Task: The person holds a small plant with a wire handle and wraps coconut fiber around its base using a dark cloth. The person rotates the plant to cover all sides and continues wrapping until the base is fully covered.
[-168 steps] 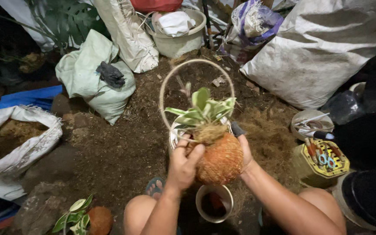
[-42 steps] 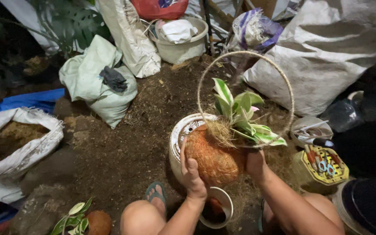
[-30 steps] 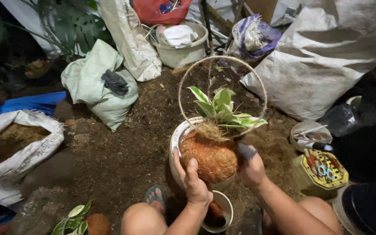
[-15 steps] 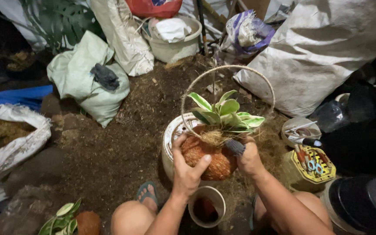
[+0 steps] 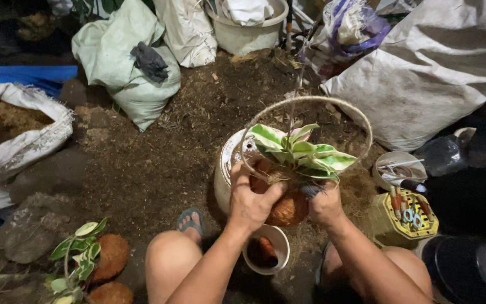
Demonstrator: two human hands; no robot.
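Both forearms entered from six o'clock and converged near centre frame. The left hand [image 5: 252,198] was closed, fingers curled over the upper left face of the round brown coir-wrapped root ball [image 5: 288,207], knuckles toward the camera. The right hand [image 5: 324,204] was clenched against the ball's right side, gripping it; whether it also held the dark object at its fingertips could not be determined. The ball sat over the white cylindrical bucket [image 5: 227,169], at twelve o'clock from the small white cup [image 5: 265,250]. Its variegated green-and-cream plant [image 5: 299,152] pointed up toward twelve o'clock, long axis roughly upright. The pale rope hanging loop [image 5: 333,107] arched above the leaves.
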